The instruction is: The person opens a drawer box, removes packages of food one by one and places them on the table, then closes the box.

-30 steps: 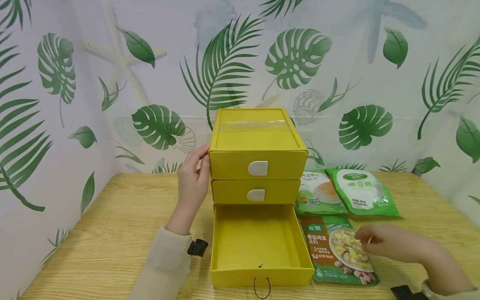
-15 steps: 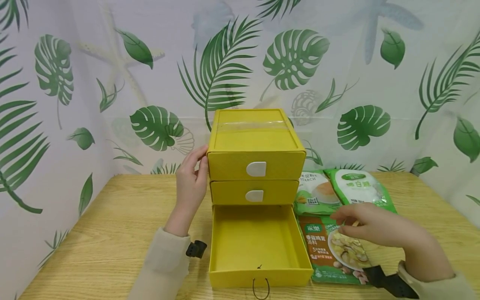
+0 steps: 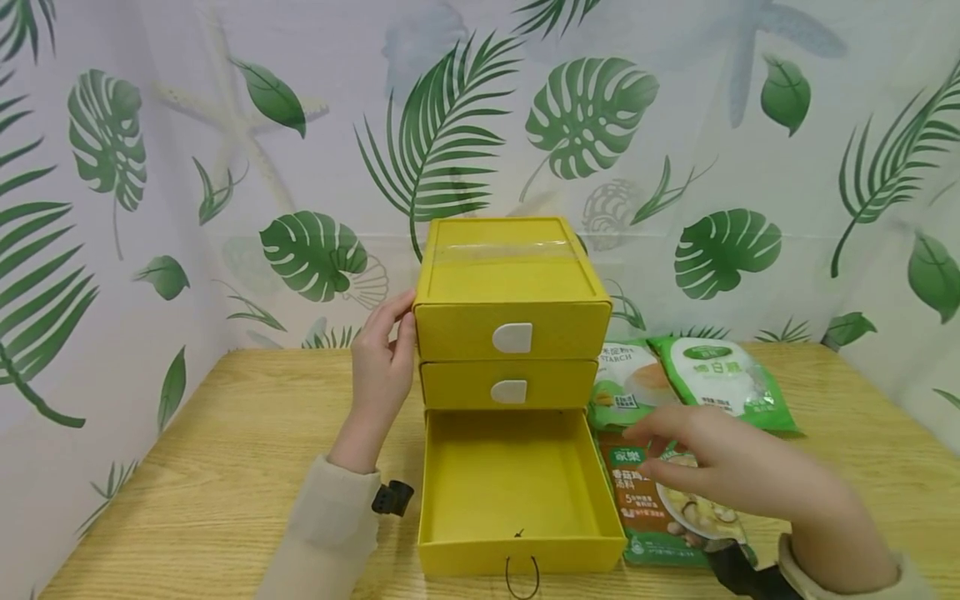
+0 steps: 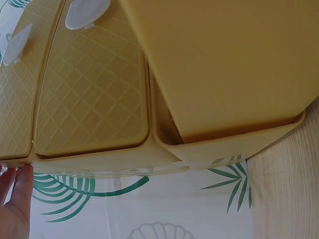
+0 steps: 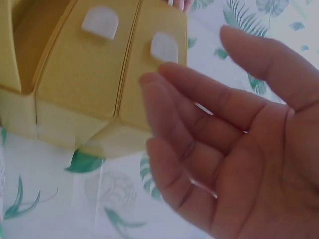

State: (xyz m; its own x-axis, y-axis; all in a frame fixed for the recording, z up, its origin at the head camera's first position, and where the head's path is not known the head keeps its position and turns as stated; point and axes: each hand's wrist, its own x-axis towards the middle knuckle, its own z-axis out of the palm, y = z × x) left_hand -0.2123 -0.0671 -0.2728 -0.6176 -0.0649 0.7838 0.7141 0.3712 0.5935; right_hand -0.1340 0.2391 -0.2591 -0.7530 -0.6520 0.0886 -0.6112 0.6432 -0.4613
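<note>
A yellow storage unit (image 3: 517, 279) with stacked drawers stands mid-table. Its bottom drawer (image 3: 517, 554) is pulled out, showing a bare interior and a dark cord loop (image 3: 522, 579) at the front. My left hand (image 3: 381, 358) rests against the unit's upper left side, fingers lightly bent at the edge. In the right wrist view my right hand (image 5: 229, 134) has a visible palm, spread thumb and loosely bent fingers holding nothing. The head view puts it over a brown-and-green soup mix packet (image 3: 637, 525), partly covering that packet, to the right of the pulled-out drawer.
Behind the soup packet lie a starch bag (image 3: 626, 379) and a green-and-white bag (image 3: 720, 379). The two upper drawers are closed and have white tabs (image 3: 512, 337). A leaf-print cloth (image 3: 300, 167) backs the wooden table (image 3: 217, 467).
My right hand has moved left across the soup packet, nearer the pulled-out drawer, its fingers loosening. My left hand keeps its place on the unit.
</note>
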